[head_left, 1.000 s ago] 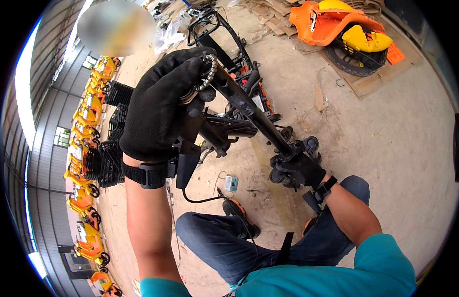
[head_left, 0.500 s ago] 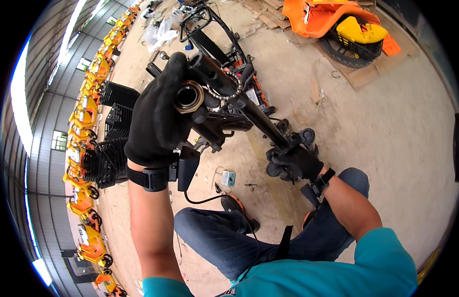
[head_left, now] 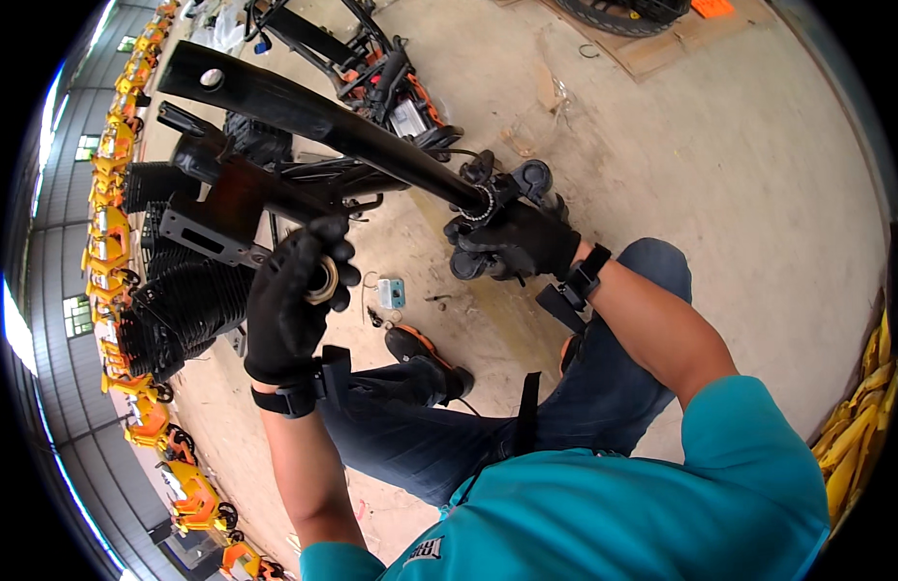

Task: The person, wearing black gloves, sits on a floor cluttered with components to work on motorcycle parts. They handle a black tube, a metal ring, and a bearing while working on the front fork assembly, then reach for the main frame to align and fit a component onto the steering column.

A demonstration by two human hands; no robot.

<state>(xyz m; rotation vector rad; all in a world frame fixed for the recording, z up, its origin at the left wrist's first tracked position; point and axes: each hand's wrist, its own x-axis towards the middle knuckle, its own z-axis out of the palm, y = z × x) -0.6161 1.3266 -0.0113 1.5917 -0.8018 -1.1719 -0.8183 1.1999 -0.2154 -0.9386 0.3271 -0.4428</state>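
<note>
My gloved right hand (head_left: pixel 526 242) is closed around the clamp end (head_left: pixel 502 198) of a black front fork. Its long black tube (head_left: pixel 323 121) slants up to the left and has a round hole near the far end. A ring of bearing balls (head_left: pixel 487 205) encircles the tube's base beside my right fingers. My gloved left hand (head_left: pixel 292 300) curls around a brass-coloured metal ring (head_left: pixel 322 280); whether this ring is loose or sits on a tube end I cannot tell. Just above that hand is a black frame with a slotted bracket plate (head_left: pixel 202 235).
Black baskets (head_left: pixel 183 315) are stacked at the left, before a long row of yellow scooters (head_left: pixel 108 232). Another scooter frame (head_left: pixel 371 82) lies ahead. A small blue box (head_left: pixel 391 292) rests on the floor by my shoe. A wheel (head_left: pixel 619 15) lies on cardboard at the far right.
The bearing ring has gone from the upper part of the fork tube down to its base. My left hand has come lower, away from the tube. The view has shifted too.
</note>
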